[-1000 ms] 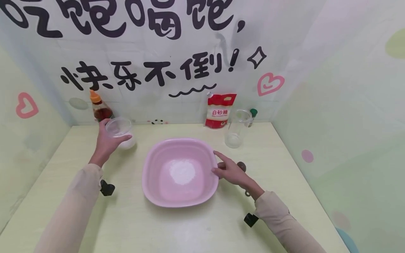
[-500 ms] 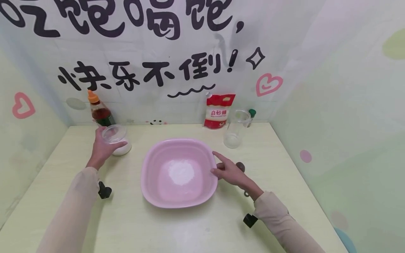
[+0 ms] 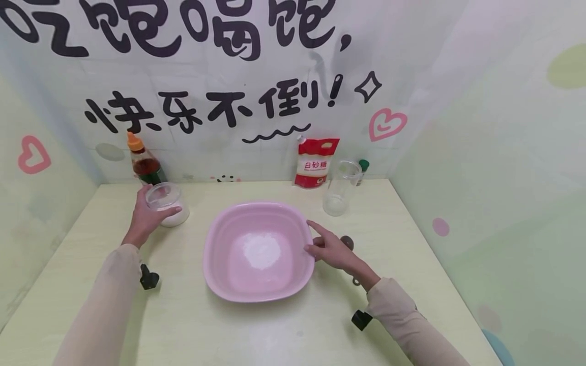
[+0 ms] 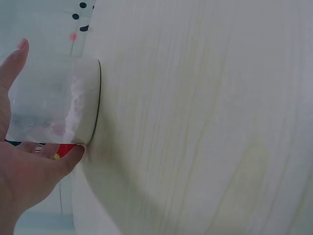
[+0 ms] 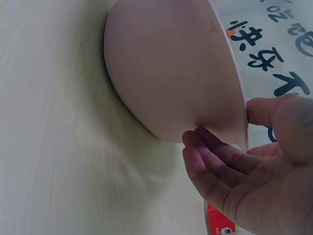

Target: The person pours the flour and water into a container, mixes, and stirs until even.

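Note:
My left hand (image 3: 145, 216) is around a clear jar (image 3: 174, 219) partly filled with white powder, at the back left. In the left wrist view, the base of the jar (image 4: 58, 100) is right at the tabletop, with thumb and fingers on opposite sides. A pink basin (image 3: 215, 282) sits mid-table, with a bright white patch on its floor. My right hand (image 3: 336, 250) holds the basin's right rim. In the right wrist view, the thumb is at the rim and the fingers lie along the outer wall of the basin (image 5: 171, 63).
Behind the jar stands a sauce bottle (image 3: 147, 165) with an orange cap. At the back right are a red-and-white sugar pouch (image 3: 316, 165), a tall clear glass (image 3: 339, 190) and a small green-capped bottle (image 3: 363, 166). A dark round object (image 3: 348, 242) lies behind my right hand.
My left hand has lowered the jar and brought it slightly left and nearer, uncovering more of the sauce bottle. The right hand keeps its hold on the basin, which stays put.

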`<state>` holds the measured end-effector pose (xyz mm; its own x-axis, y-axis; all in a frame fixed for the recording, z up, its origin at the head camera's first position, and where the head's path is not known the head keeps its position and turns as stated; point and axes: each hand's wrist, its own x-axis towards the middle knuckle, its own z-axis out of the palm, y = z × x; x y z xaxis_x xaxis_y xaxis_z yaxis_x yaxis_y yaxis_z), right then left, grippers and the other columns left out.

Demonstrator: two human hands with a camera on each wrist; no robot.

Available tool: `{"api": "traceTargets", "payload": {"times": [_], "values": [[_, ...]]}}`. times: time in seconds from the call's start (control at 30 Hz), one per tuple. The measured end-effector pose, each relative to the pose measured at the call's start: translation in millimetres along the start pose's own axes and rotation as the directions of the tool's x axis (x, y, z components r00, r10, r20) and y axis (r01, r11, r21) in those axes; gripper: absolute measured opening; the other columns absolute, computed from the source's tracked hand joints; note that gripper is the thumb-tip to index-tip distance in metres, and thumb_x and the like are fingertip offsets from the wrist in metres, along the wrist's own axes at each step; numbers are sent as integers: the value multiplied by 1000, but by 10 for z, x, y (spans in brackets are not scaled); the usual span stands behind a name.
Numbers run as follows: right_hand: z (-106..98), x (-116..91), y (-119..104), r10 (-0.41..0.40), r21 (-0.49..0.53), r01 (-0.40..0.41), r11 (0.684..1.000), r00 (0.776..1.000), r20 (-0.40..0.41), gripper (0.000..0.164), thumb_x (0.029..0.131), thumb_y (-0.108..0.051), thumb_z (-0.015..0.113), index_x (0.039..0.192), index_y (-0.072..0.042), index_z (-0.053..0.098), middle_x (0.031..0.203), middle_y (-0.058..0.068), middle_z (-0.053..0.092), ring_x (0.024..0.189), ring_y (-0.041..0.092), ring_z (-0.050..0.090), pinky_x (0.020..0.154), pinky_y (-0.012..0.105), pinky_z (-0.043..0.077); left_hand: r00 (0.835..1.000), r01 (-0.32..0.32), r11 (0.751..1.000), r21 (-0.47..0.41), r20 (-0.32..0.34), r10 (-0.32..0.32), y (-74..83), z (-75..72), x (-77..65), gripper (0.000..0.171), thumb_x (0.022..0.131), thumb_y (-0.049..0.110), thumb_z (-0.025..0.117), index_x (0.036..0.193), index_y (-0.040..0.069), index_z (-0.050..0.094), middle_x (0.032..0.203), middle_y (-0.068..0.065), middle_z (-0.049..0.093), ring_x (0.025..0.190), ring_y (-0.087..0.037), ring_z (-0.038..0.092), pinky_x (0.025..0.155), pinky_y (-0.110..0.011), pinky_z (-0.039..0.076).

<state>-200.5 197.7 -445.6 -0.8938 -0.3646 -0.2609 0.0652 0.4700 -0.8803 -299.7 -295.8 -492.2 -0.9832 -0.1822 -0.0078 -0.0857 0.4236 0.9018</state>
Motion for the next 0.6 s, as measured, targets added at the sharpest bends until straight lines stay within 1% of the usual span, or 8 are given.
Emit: {"api": "traceTargets", "payload": {"times": [0.1,0.17,0.23,0.3,0.37,0.43,0.53,0.6], "values": [[2,-9,-15,0,-2,0,1000,1000,-2,75,99,-19,62,160,-17,20,124,22,68,91,25,74,88,43,59,1000,-7,1000,-28,18,8,13,-25,-19,123,80,42,83,161,21,-8,169,-17,-2,152,-46,8,119,-68,14],[2,-9,-17,-5,-1,5,1000,1000,-3,74,99,-19,61,160,-16,20,124,22,68,92,25,74,87,43,60,1000,-10,999,-47,26,11,30,-39,-42,124,81,42,82,160,23,-11,169,-15,-5,153,-43,5,119,-67,13],[-2,-8,-17,-9,1,9,1000,1000,-4,74,99,-19,61,160,-15,20,124,23,68,93,25,74,86,42,60,1000,-12,998,-57,23,13,52,-54,-71,123,82,42,81,160,24,-12,169,-16,-4,154,-42,5,119,-67,14],[-6,-8,-18,-13,1,13,1000,1000,-7,74,99,-18,61,160,-15,20,123,23,68,94,26,74,85,41,60,1000,-17,999,-46,9,18,79,-67,-113,121,83,42,80,160,26,-12,169,-18,-2,154,-43,5,118,-69,14],[-8,-9,-18,-14,3,14,1000,1000,-11,74,99,-18,61,160,-15,20,123,23,68,94,26,74,85,42,60,999,-29,999,-22,-24,29,114,-77,-165,118,84,44,78,161,26,-9,169,-18,1,154,-43,7,118,-70,13],[-8,-9,-15,-12,6,12,1000,1000,-10,74,99,-18,61,160,-15,20,123,23,68,93,26,74,86,42,60,996,-45,999,0,-74,45,161,-87,-228,113,85,44,77,161,25,-5,169,-17,4,154,-41,8,118,-71,12],[-2,-9,-5,-10,11,10,1000,1000,-4,74,99,-18,61,160,-16,20,124,23,68,93,26,74,86,42,60,986,-76,997,9,-147,76,265,-95,-335,104,88,42,75,162,25,4,170,-11,8,155,-35,9,120,-67,14],[2,-8,2,-9,13,9,1000,1000,-1,74,99,-18,61,160,-16,19,123,23,68,94,26,74,86,42,60,978,-101,995,-2,-183,99,350,-95,-410,99,89,38,74,162,25,9,170,-7,11,155,-30,11,121,-62,18]]}}
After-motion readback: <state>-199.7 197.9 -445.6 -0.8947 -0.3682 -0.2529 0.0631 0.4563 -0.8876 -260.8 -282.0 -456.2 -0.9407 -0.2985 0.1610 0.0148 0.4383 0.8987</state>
